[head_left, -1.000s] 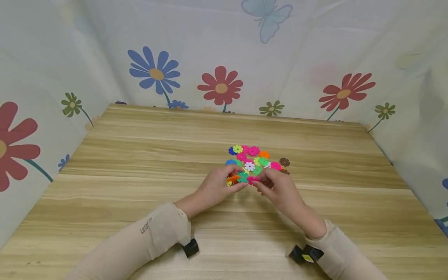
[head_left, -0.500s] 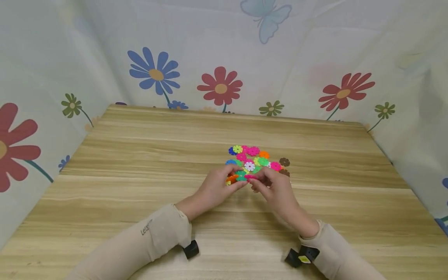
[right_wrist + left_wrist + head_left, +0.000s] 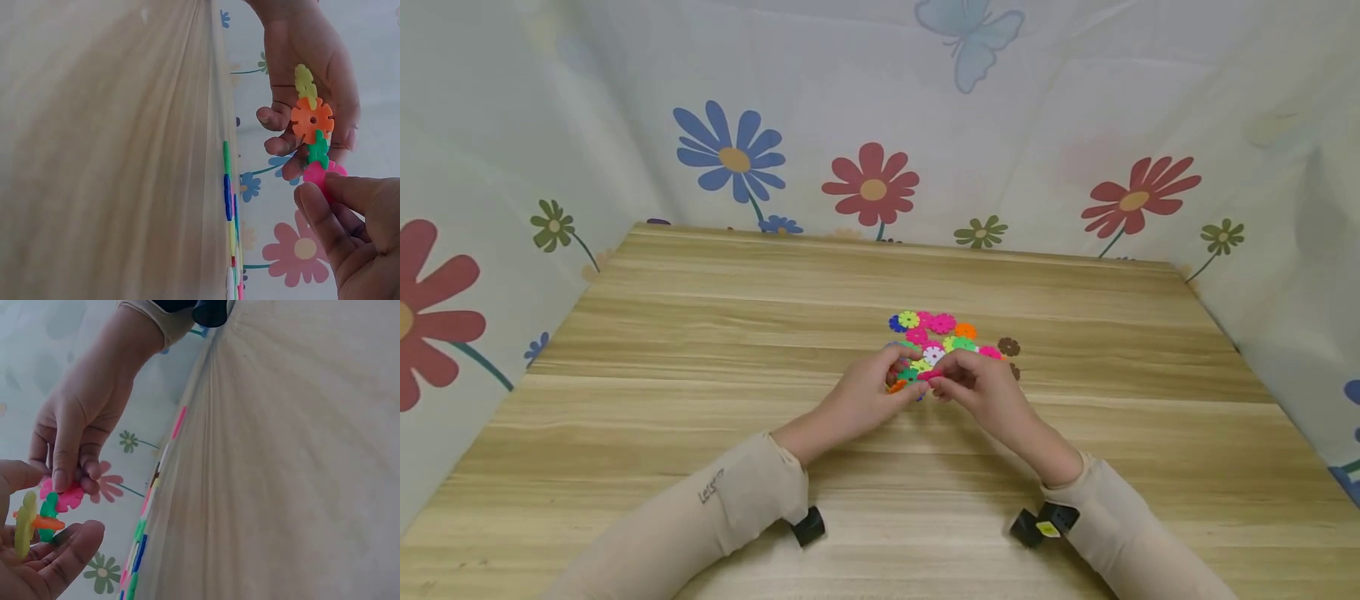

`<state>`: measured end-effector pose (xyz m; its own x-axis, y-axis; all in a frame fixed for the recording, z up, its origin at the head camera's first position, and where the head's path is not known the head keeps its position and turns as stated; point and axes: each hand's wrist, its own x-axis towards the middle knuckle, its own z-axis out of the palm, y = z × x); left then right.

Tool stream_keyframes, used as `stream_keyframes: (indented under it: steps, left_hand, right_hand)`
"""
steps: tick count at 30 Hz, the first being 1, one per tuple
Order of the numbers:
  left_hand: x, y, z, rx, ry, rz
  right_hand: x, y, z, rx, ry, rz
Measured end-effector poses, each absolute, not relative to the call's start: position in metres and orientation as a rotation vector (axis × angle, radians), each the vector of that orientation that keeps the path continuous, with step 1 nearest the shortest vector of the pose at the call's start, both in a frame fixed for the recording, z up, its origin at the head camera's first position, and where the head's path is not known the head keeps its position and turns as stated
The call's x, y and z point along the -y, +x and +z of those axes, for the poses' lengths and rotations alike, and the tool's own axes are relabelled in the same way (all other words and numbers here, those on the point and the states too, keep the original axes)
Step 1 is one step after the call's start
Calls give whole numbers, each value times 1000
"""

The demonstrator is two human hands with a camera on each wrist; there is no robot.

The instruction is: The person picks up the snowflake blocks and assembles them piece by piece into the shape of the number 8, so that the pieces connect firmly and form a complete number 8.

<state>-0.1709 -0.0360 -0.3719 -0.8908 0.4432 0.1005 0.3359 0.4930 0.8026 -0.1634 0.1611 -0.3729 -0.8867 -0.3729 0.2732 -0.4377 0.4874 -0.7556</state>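
My left hand [image 3: 861, 387] holds a short chain of notched plastic snowflake discs, with fingers and thumb curled around it. In the right wrist view the chain runs from a yellow disc [image 3: 304, 81] through an orange disc [image 3: 312, 119] to a green disc [image 3: 318, 150]. Thumb and forefinger of my right hand [image 3: 996, 396] pinch a pink disc [image 3: 325, 172] at the green one's edge. Pink and green meet at an angle; how deep their slots interlock cannot be told. Beyond both hands lies a loose spread of discs, including a white disc [image 3: 933, 355], partly hidden by the fingers.
The discs lie on a wood-grain table [image 3: 737, 317]. At the spread's far side are a light yellow disc [image 3: 909, 319] and an orange one [image 3: 966, 332]; a brown disc [image 3: 1009, 346] sits at its right. A flower-printed curtain [image 3: 1000, 167] stands behind the table.
My right hand has shifted slightly left with the pink disc, which has turned from facing up to more edge-on against the green disc. The left hand has stayed nearly in place.
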Motion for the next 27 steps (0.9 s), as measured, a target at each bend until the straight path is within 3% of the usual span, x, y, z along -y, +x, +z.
stream_keyframes:
  steps: [27]
  left_hand:
    - [38,-176,-375,-2627,677,1415]
  right_hand:
    - [-185,-180,-365,2914,585,951]
